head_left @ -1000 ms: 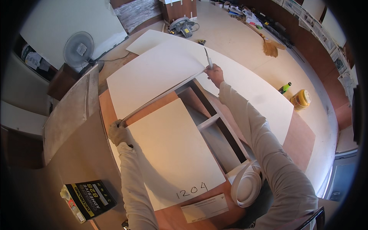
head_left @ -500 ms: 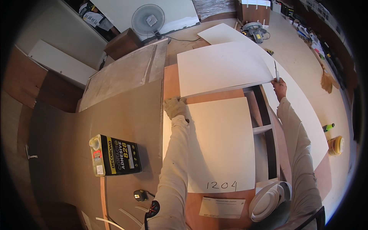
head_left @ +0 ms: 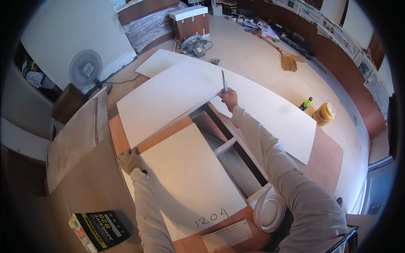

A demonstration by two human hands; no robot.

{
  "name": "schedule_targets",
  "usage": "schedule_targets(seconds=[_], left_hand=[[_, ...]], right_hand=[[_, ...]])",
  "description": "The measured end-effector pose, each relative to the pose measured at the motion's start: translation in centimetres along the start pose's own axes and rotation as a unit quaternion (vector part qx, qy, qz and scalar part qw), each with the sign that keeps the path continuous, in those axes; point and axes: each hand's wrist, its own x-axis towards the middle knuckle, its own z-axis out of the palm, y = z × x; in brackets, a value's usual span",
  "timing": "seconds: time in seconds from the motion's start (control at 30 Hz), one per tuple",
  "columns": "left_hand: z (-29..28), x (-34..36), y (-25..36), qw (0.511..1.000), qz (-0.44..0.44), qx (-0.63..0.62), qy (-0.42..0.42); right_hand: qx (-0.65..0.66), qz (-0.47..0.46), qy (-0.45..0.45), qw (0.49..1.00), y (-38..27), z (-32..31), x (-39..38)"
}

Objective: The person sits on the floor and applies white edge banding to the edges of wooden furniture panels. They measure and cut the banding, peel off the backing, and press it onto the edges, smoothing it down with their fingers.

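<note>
Left hand [head_left: 130, 161] clamps the white sheet's [head_left: 168, 101] near corner; right hand [head_left: 228, 98] grips a blade [head_left: 223, 81] at its far edge. Thin, stiff, light; best held by edges.

Both arms come up from the lower edge in pale long sleeves. The left arm runs almost straight, elbow barely bent, to the near left corner of the large white laminate sheet [head_left: 168, 99]; the gloved left hand [head_left: 130, 161] lies there knuckles up, fingers curled down over the sheet's edge. The right arm reaches farther, bent slightly at the elbow, to the sheet's far right edge; the right hand [head_left: 228, 98] is closed in a fist around a slim grey blade tool [head_left: 224, 80] that stands upright above the knuckles
</note>
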Motion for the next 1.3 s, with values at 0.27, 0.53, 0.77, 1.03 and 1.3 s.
schedule_targets(seconds=[0.27, 0.53, 0.77, 1.03, 1.3], left_hand=[[-0.6, 0.2, -0.4, 1.000, -0.007, -0.001, -0.028], [0.6, -0.4, -0.8, 0.998, 0.043, -0.004, 0.055], [-1.2, -2.3, -1.0, 0.983, 0.114, -0.123, 0.077], [-0.3, -12.7, -0.5, 0.909, 0.414, -0.056, -0.009], [-16.5, -37.9, 5.6, 0.794, 0.457, -0.338, -0.217]], right_hand=[[-0.097, -0.063, -0.008, 0.993, 0.0, 0.5, 0.5], [-0.018, 0.006, 0.005, 1.000, 0.4, -2.6, -2.8], [0.036, -0.148, -0.090, 0.984, -15.1, -9.3, -17.5], [-0.103, -0.119, -0.048, 0.986, -18.0, -31.4, -46.1], [0.124, -0.053, 0.144, 0.980, -24.3, -52.7, -53.6]])
